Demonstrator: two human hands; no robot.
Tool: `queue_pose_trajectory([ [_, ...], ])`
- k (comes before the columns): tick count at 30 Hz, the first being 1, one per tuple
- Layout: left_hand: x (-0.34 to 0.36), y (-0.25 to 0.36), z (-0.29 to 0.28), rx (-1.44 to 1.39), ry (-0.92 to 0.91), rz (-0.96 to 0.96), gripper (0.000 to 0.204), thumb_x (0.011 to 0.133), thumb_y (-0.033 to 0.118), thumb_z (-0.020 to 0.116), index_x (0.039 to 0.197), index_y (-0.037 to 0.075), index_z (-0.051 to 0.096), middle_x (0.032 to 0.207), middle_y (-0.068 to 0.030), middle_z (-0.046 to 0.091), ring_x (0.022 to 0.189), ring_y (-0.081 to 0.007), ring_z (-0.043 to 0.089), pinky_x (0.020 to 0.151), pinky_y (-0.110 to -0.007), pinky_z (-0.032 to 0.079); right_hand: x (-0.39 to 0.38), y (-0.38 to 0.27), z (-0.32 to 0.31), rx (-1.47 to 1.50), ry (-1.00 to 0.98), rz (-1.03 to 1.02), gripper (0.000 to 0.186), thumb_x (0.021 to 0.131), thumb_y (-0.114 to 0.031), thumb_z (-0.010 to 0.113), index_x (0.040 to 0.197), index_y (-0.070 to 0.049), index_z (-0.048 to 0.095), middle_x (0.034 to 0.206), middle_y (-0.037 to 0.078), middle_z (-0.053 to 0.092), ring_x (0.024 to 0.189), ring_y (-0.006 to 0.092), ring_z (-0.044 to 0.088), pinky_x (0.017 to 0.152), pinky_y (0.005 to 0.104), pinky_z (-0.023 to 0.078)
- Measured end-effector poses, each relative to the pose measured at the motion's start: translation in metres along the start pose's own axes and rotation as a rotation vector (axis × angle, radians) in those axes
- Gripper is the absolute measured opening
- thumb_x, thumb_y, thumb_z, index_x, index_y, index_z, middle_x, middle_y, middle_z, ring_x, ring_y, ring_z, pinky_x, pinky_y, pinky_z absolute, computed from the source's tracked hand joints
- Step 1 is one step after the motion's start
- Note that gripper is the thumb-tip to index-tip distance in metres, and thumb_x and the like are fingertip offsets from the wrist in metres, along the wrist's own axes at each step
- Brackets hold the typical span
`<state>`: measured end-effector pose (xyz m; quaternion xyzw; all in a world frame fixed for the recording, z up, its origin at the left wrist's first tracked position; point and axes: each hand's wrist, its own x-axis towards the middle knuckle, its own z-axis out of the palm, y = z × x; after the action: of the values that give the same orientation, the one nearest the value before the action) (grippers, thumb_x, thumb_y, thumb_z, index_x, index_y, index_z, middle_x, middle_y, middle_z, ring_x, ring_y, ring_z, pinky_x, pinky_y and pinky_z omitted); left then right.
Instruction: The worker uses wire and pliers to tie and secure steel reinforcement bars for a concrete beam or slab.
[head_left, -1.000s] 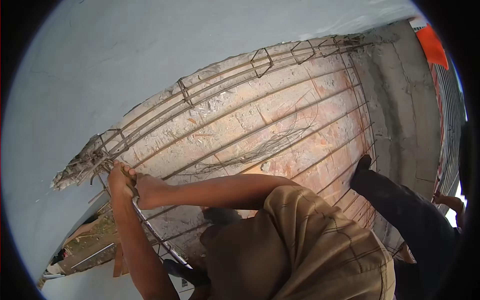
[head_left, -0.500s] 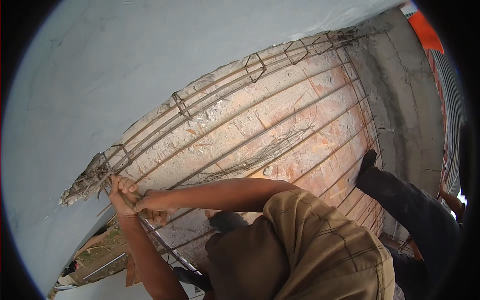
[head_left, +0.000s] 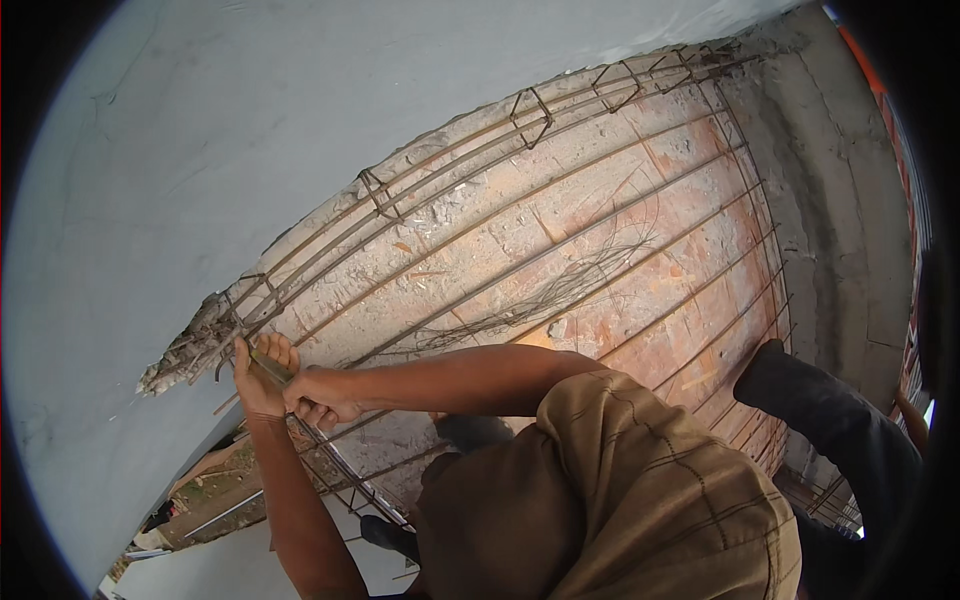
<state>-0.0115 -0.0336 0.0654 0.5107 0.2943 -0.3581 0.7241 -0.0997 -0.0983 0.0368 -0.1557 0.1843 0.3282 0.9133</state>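
Note:
At the broken end of the beam on the left, my left hand (head_left: pixel 258 388) is closed, fingers curled around the far end of a slim tool with a dull green handle (head_left: pixel 269 367). My right hand (head_left: pixel 325 390) comes across from the right and grips the handle's near end. The tool's head and exact kind are hidden by my fingers. Just beyond my left hand, exposed steel bars (head_left: pixel 345 235) with stirrups (head_left: pixel 378 195) run along the beam, and a bent bar end (head_left: pixel 219 373) hooks down beside the thumb.
Parallel rebars (head_left: pixel 560 240) cross the rubble-strewn panel. A loose tangle of thin wire (head_left: pixel 560 290) lies on them. A smooth grey wall (head_left: pixel 220 150) borders the upper left, a concrete face (head_left: pixel 850 200) the right. A dark-trousered leg (head_left: pixel 830 410) stands at right.
The view has shifted, so the beam and bars sit slightly farther right. Both hands keep their place by the bar ends; more of the green handle shows between them.

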Motion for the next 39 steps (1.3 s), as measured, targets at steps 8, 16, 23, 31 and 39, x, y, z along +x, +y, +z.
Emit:
queue_pose_trajectory([
  [8,0.027,0.018,-0.057,0.151,-0.115,-0.027,0.028,0.094,0.033,0.053,0.079,0.01,0.047,0.061,-0.0005,0.045,0.052,-0.015,0.047,0.053,-0.033,0.045,-0.005,-0.003,0.017,-0.769,0.26,0.021,0.056,0.076,-0.039,0.068,0.103,0.007,0.049,0.088,0.014,0.058,0.059,0.0191,0.059,0.041,0.0291,0.047],
  [16,0.022,0.01,-0.023,0.584,0.239,0.015,0.026,0.092,0.031,0.056,0.087,0.006,0.051,0.067,-0.0029,0.05,0.056,-0.0166,0.05,0.057,-0.034,0.048,0.011,0.009,0.0,-0.673,0.403,-0.017,0.031,0.069,-0.022,0.067,0.09,-0.002,0.054,0.068,0.003,0.05,0.045,0.015,0.047,0.038,0.027,0.038],
  [23,0.037,0.008,-0.068,-0.468,-0.572,-0.064,0.027,0.091,0.034,0.058,0.086,0.008,0.053,0.067,-0.0011,0.049,0.06,-0.0144,0.051,0.06,-0.034,0.05,0.004,0.006,0.007,0.209,-0.303,0.156,0.014,0.078,-0.017,0.056,0.073,-0.011,0.045,0.059,-0.002,0.039,0.044,0.0073,0.034,0.037,0.0211,0.025],
  [31,0.027,0.01,-0.025,0.603,0.271,-0.009,0.029,0.092,0.032,0.055,0.082,0.006,0.049,0.064,-0.0029,0.047,0.052,-0.0152,0.05,0.051,-0.034,0.049,0.022,0.033,0.009,-1.065,0.69,-0.411,0.04,0.07,-0.025,0.07,0.093,-0.004,0.046,0.071,0.007,0.05,0.049,0.0115,0.045,0.039,0.0282,0.035],
  [39,0.011,0.024,-0.033,-0.089,-0.252,-0.003,0.022,0.093,0.029,0.055,0.094,0.008,0.052,0.067,-0.001,0.045,0.062,-0.0139,0.049,0.058,-0.031,0.047,0.002,0.008,0.015,0.222,-0.346,0.032,0.025,0.08,-0.025,0.05,0.09,-0.003,0.048,0.069,0.009,0.052,0.044,0.0133,0.039,0.04,0.025,0.034],
])
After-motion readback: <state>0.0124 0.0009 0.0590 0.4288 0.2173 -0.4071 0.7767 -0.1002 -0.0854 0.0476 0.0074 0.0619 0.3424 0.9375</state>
